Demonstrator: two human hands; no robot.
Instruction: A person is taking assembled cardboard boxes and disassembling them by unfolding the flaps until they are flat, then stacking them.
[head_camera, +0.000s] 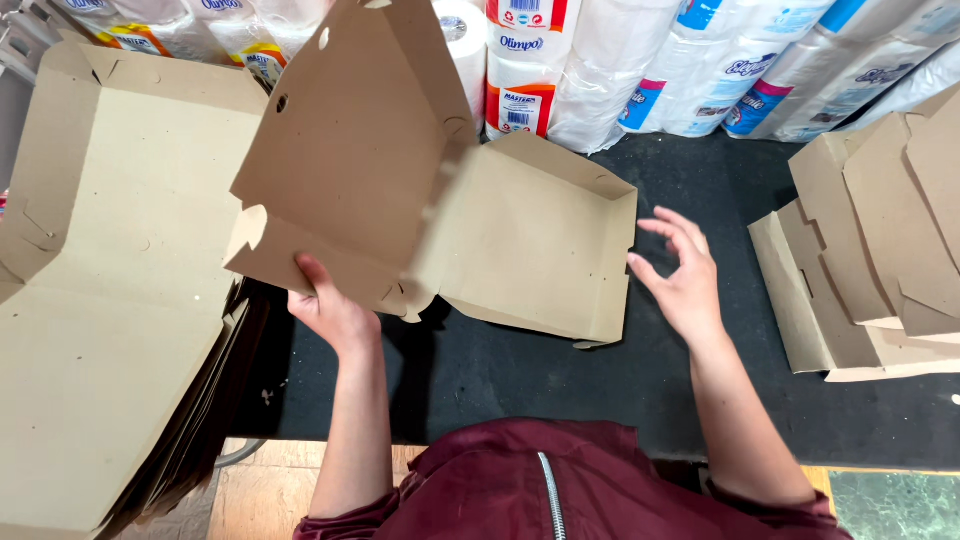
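Note:
A brown cardboard box (520, 235), half folded, rests on the black table surface (560, 380) in the middle of the head view. Its lid stands raised and tilted to the left, while the tray half with upright walls lies to the right. My left hand (330, 305) grips the lower front edge of the lid part. My right hand (680, 275) hovers just to the right of the tray's side wall, fingers spread, holding nothing and not touching the box.
A tall stack of flat cardboard box blanks (110, 300) fills the left side. Folded boxes (880, 250) are piled at the right. Packs of paper rolls (650, 60) line the back. A wooden table edge (270, 480) and my maroon jacket (520, 490) are below.

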